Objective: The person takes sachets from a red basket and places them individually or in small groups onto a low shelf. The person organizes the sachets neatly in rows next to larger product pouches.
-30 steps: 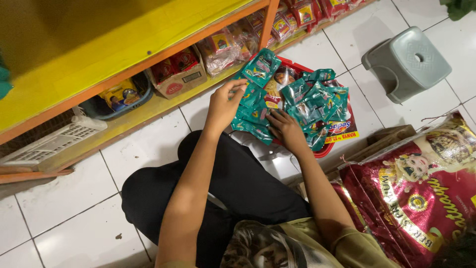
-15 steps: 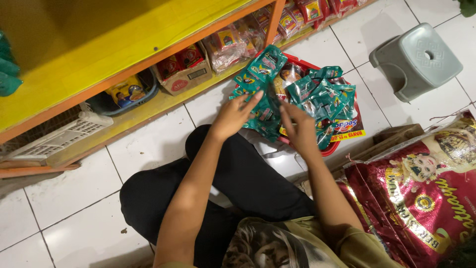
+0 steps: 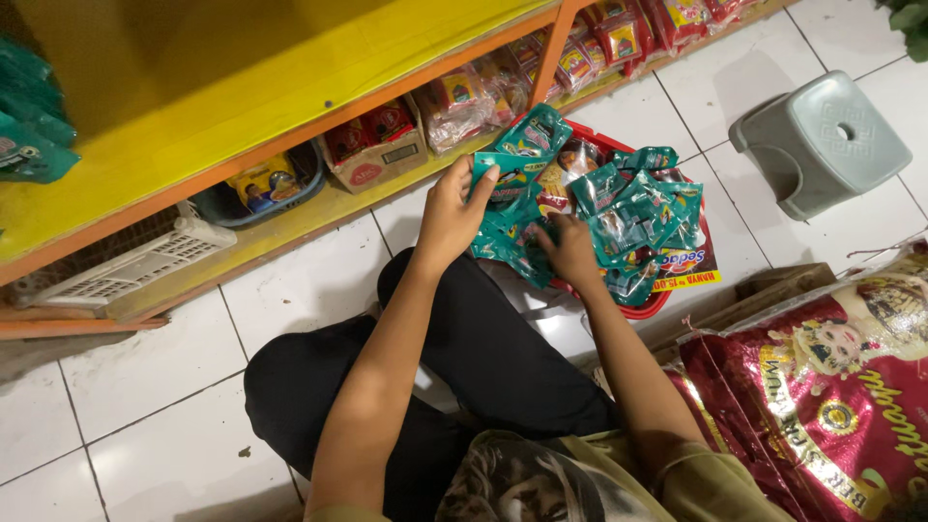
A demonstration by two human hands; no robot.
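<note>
Left hand (image 3: pixel 454 208) pinches the top of a strip of green sachets (image 3: pixel 517 164) at frame centre, right hand (image 3: pixel 570 251) fingers curled into the pile over the red basket (image 3: pixel 619 300) — best lift the strip clear, untangle slowly.

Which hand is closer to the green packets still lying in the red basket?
The right hand: it rests among the loose green packets in the red basket, while the left hand already grips a bunch.

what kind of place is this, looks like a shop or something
Most likely a small grocery shop. A yellow shelf with packaged snacks beneath it, a large red rice sack on the tiled floor, and teal sachets that the left hand and right hand sort.
</note>
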